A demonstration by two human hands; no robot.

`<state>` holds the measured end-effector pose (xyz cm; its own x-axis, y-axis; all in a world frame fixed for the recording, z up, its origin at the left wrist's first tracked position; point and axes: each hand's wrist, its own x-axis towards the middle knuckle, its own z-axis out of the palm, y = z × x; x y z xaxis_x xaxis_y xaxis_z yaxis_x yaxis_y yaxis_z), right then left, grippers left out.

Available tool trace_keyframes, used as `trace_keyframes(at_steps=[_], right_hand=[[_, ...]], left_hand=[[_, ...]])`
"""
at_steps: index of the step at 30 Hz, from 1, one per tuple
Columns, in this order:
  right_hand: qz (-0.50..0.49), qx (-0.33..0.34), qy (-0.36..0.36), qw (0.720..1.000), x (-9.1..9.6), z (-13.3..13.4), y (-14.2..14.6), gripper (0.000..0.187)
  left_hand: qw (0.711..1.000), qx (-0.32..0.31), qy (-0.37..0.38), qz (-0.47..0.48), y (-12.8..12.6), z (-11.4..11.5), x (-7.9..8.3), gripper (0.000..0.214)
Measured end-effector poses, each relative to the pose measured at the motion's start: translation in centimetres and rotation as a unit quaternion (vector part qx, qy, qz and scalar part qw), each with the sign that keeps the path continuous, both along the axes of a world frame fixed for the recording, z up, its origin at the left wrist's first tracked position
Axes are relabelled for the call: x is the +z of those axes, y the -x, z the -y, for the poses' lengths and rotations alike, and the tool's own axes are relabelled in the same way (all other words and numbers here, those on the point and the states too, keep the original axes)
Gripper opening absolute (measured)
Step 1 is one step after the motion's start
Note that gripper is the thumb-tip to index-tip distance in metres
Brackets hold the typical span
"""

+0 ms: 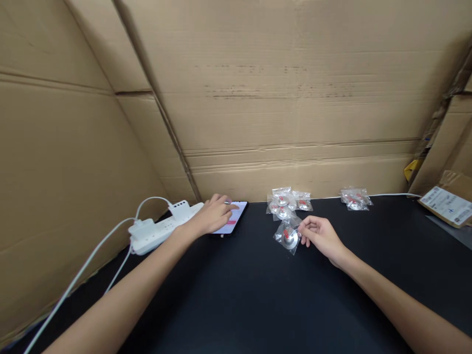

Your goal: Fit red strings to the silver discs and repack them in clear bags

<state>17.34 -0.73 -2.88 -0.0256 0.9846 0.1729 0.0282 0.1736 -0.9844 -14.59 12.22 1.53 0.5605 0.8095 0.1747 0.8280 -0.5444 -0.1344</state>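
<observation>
My left hand (217,215) is over a phone or tablet (239,212) with a lit screen. Its index finger is stretched out onto the glass, and the hand grips nothing. The thumb and index finger of my right hand (320,236) are pinched on the edge of a clear plastic bag (289,237). Inside that bag is a round silver metal piece with a red mark. Just behind it lies a cluster of similar bags (283,204), partly overlapping.
A white power strip (158,233) with plugged-in chargers and white cables stands at left. Farther right are more bagged discs (355,199) and a labelled parcel (448,204). Cardboard walls (295,123) enclose the black table (265,300) at the back and sides.
</observation>
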Motion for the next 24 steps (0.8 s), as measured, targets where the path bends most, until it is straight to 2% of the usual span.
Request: trace_keyframes(at_steps=[6, 14, 18, 24], right_hand=[[0.002, -0.004, 0.004, 1.0, 0.0, 0.1, 0.0, 0.015], [0.009, -0.001, 0.0, 1.0, -0.1, 0.2, -0.1, 0.015], [0.013, -0.003, 0.001, 1.0, -0.2, 0.2, -0.1, 0.018], [0.014, -0.001, 0.001, 1.0, -0.2, 0.1, -0.1, 0.022]], left_hand=[[0.999, -0.05, 0.0, -0.007, 1.6, 2.4, 0.1, 0.044], [0.998, -0.059, 0.018, 0.027, 2.7, 5.7, 1.2, 0.037], [0.997, -0.052, 0.024, 0.043, 3.0, 6.1, 1.8, 0.035], [0.998, -0.036, 0.012, 0.051, 3.6, 5.5, 2.5, 0.033]])
